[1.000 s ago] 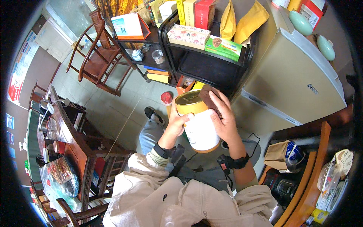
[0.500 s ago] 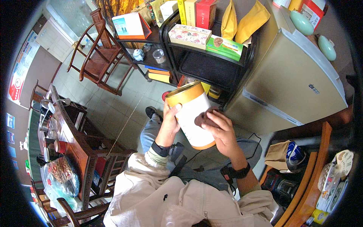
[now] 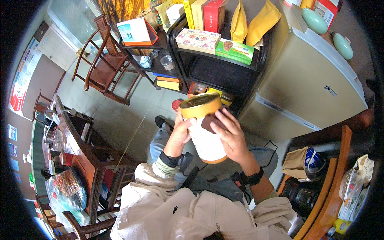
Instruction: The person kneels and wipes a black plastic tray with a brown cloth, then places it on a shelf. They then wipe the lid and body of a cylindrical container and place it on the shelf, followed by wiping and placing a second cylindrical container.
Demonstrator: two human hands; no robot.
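A white cylindrical canister (image 3: 207, 146) with gold bands at top and bottom is held up in front of me, tilted slightly. Its round top (image 3: 200, 100) looks dark and shiny inside a gold rim. My left hand (image 3: 181, 132) is wrapped round the canister's left side, thumb just under the upper gold band. Between the fingers of my right hand (image 3: 231, 134) and the canister is a dark brown cloth (image 3: 207, 123). That hand presses it against the right side of the wall, close below the gold band.
Ahead stands a black shelf unit (image 3: 218, 74) with boxes and yellow pouches. A beige refrigerator (image 3: 296, 86) is at the right, a wooden chair (image 3: 106, 68) at the far left. On the left, a dark wooden table (image 3: 82, 150) bears cups and bagged food. A paper bag (image 3: 295, 164) sits at the right.
The canister has turned more upright, its top now nearer to me. My right hand and the cloth have moved up the wall from its middle toward the upper gold band.
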